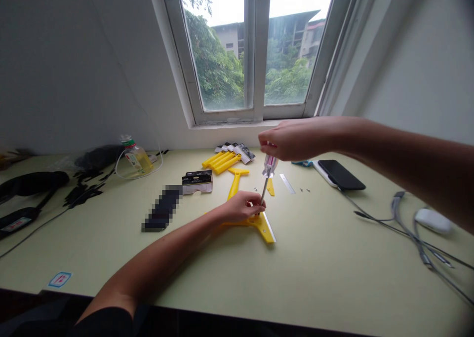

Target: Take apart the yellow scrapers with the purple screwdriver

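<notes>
Screwdriver [270,167]: Tilted, its tip hidden at your fingers. Off-axis pressure could make it slip and strike them.
Scraper [264,236]: Flat on the table [333,263], head beneath your left hand [242,206]. If poorly braced, it could turn with the driver.
Blade [270,227]: Exposed along the scraper's outer edge. A sudden twist could bring your fingers against it.
Screws [301,190]: Loose beyond the work. A sweeping sleeve or hand could scatter them.
Right hand [287,142]: Raised above the scraper, fingers wrapped around the driver's handle from above.
Left hand: Low, fingers curled in beside the shaft; you cannot tell here exactly what they pinch.
</notes>
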Motion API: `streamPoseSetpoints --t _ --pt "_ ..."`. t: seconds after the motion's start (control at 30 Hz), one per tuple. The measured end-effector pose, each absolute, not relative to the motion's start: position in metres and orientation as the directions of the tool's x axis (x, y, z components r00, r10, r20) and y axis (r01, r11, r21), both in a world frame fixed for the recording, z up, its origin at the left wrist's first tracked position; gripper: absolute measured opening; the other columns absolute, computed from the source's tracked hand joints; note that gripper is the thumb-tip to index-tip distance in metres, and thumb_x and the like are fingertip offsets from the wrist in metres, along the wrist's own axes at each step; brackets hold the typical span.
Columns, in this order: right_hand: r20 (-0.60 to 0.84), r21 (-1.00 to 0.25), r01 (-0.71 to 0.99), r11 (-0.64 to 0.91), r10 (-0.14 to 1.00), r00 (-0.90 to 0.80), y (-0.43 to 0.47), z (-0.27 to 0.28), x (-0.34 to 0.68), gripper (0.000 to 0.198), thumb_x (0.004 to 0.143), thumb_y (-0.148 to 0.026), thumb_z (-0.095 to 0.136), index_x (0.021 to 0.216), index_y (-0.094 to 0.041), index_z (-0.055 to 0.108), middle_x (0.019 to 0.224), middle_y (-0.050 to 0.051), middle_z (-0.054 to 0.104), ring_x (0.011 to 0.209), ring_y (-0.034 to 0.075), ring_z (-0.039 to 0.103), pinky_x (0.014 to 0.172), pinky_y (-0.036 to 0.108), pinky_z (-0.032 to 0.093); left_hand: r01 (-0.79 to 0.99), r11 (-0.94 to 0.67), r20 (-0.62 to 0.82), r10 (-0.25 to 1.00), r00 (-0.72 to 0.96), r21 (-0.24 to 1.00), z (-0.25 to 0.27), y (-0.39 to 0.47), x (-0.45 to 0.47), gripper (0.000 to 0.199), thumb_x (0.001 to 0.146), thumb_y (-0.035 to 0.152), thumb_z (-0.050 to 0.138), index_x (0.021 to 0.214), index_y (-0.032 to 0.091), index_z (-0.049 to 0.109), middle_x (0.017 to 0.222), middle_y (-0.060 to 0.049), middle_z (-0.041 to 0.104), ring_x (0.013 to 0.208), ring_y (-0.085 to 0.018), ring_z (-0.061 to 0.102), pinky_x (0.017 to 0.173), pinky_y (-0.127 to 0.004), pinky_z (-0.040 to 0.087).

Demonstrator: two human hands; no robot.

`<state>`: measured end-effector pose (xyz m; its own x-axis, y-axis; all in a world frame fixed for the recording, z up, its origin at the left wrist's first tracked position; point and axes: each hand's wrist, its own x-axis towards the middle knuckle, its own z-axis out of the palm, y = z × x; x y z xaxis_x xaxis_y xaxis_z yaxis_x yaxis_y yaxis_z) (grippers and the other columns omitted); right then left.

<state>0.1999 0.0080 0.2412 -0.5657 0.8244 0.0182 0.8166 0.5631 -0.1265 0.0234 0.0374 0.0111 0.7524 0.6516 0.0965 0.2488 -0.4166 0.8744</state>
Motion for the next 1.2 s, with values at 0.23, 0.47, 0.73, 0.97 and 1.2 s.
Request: streamPoseSetpoints --t 0.23,0.47,0.73,0.97,1.2 --pt "-0.088 -0.071 0.874 0.481 0.87 -0.485 0.002 0.25 0.194 0.05 0.081 -0.058 0.057 0.121 -0.027 0.058 0.105 0.008 0.067 0.087 0.026 0.063 0.066 0.035 0.047 0.237 -0.399 0.085 0.641 0.763 0.886 0.014 0.036 0.024 0.017 0.084 0.029 0.062 0.086 0.014 0.067 0.083 -0.004 0.064 0.073 -0.013 0.058 0.07 -0.025 0.047" --pt "-0.195 0.155 0.967 0.205 0.965 -0.174 0.012 0.238 0.204 0.06 0.084 -0.071 0.039 0.075 -0.019 0.067 0.064 0.009 0.062 0.055 0.021 0.058 0.056 0.037 0.041 0.278 -0.48 0.118 0.642 0.758 0.832 0.016 0.032 0.024 0.015 0.084 0.029 0.062 0.084 0.014 0.066 0.074 -0.001 0.059 0.067 -0.011 0.051 0.062 -0.022 0.042" --pt "-0.057 -0.199 0.754 0.626 0.761 -0.647 0.002 0.245 0.2 0.042 0.08 -0.041 0.064 0.12 -0.03 0.06 0.104 0.005 0.068 0.082 0.02 0.062 0.066 0.031 0.045 0.27 -0.455 0.093 0.63 0.771 0.849 0.018 0.034 0.024 0.019 0.085 0.03 0.06 0.094 0.016 0.068 0.083 -0.002 0.063 0.073 -0.012 0.054 0.069 -0.024 0.044" --pt "0.013 0.007 0.872 0.489 0.872 -0.489 0.001 0.23 0.199 0.041 0.09 -0.055 0.045 0.106 -0.022 0.064 0.083 0.008 0.065 0.069 0.022 0.059 0.057 0.034 0.041 0.283 -0.4 0.061 0.661 0.748 0.872 0.016 0.036 0.024 0.017 0.08 0.03 0.066 0.084 0.014 0.069 0.074 0.0 0.06 0.068 -0.011 0.049 0.065 -0.023 0.04" --pt "0.003 -0.336 0.777 0.533 0.825 -0.565 -0.005 0.22 0.21 0.038 0.084 -0.039 0.057 0.118 -0.024 0.053 0.091 0.004 0.068 0.074 0.018 0.063 0.061 0.029 0.047 0.262 -0.462 0.094 0.616 0.782 0.847 0.013 0.038 0.022 0.019 0.082 0.031 0.065 0.088 0.014 0.072 0.078 -0.002 0.065 0.071 -0.012 0.053 0.067 -0.022 0.041"
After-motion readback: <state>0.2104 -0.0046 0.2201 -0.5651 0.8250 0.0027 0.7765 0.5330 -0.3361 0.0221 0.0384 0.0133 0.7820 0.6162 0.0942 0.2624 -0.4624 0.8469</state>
